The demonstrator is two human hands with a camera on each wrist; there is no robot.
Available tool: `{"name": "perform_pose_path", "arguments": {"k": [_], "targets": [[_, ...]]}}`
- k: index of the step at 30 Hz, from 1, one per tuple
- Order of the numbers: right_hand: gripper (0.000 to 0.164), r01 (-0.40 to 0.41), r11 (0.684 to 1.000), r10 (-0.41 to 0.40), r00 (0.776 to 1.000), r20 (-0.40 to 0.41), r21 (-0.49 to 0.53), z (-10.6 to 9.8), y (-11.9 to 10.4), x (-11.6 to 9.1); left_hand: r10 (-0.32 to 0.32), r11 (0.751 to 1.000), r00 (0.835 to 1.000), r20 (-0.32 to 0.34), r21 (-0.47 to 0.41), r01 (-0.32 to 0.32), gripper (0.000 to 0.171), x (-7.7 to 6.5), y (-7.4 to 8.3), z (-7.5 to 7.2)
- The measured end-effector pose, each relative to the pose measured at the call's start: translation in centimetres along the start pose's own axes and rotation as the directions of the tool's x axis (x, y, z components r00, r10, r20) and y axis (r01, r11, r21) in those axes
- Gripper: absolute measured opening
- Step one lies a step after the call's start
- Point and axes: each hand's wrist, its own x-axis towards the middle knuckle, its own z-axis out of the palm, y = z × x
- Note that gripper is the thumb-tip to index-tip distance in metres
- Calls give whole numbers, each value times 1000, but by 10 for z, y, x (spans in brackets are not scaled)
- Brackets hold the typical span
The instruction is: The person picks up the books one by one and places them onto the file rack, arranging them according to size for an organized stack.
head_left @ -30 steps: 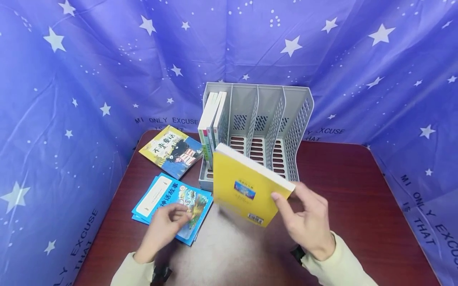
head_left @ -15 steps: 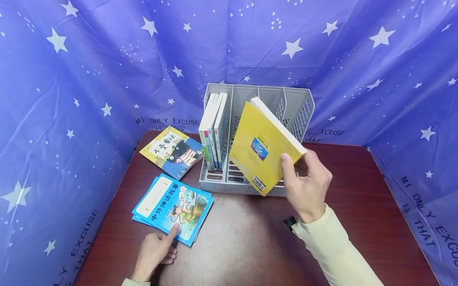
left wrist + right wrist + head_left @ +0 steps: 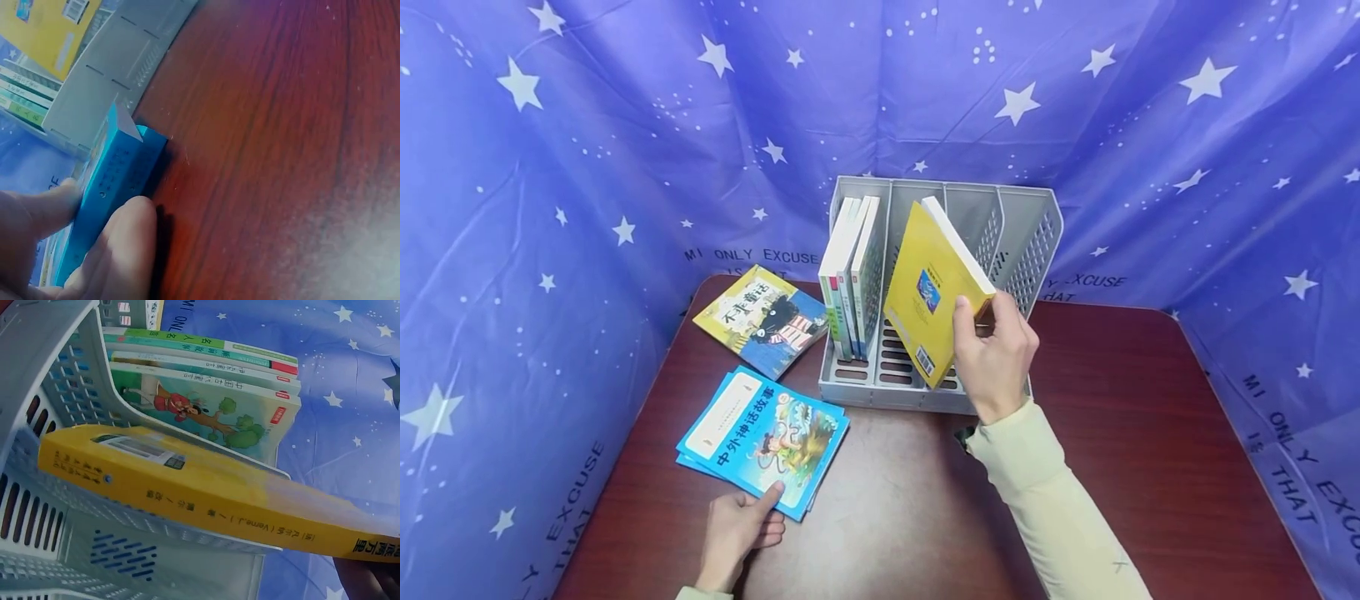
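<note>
In the head view my right hand [image 3: 996, 358] grips a yellow book [image 3: 936, 304] by its near upper corner, thumb on the cover. The book tilts above the grey file rack [image 3: 868, 397], around its second and third compartments from the left. The right wrist view has the yellow book's spine [image 3: 187, 494] beside a rack divider. My left hand [image 3: 739, 529] pinches the lower edge of a blue book [image 3: 775, 437], thumb on its cover and fingers at the spine side. Another blue book [image 3: 150, 156] lies beneath it, mostly hidden.
Several thin books [image 3: 200, 406] stand in the rack's leftmost compartment. A yellow-and-blue picture book [image 3: 767, 321] lies flat left of the rack. Behind the dark red table [image 3: 1120, 433] hangs a blue star-patterned curtain [image 3: 880, 92].
The right hand has carried the yellow book forward over the rack, then slightly left. The left hand has moved toward me from above the blue cover and now pinches the book's near edge.
</note>
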Motion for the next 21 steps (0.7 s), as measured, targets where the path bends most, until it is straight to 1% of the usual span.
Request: {"name": "perform_pose_path", "arguments": {"k": [4, 5, 8, 11, 13, 17, 20, 21], "targets": [[18, 10, 1000, -10, 1000, -11, -28, 10, 4, -3, -3, 998, 1000, 0, -67, 3, 42, 2, -2, 2], [19, 15, 999, -15, 1000, -11, -30, 14, 4, -3, -5, 996, 1000, -13, -91, 4, 39, 1, -2, 2], [20, 29, 998, -29, 1000, 7, -47, 26, 6, -3, -6, 987, 997, -83, -159, -7, 31, -1, 1, 2], [19, 40, 997, -39, 999, 17, -59, 38, 9, -3, 8, 980, 987, -163, -196, -41, 24, -4, 4, 0], [17, 43, 997, -42, 999, 11, -61, 47, 12, -2, 28, 974, 982, -186, -215, -68, 25, -6, 6, -2], [16, 34, 998, -34, 999, -12, -45, 60, 14, 0, 61, 966, 978, -200, -234, -108, 38, -9, 9, -5], [17, 21, 999, -22, 999, -28, -48, 65, 12, 5, 88, 954, 973, -212, -263, -144, 41, -7, 5, -6], [17, 16, 999, -18, 999, -34, -51, 65, 11, 7, 105, 945, 972, -213, -282, -164, 41, -6, 3, -6]]}}
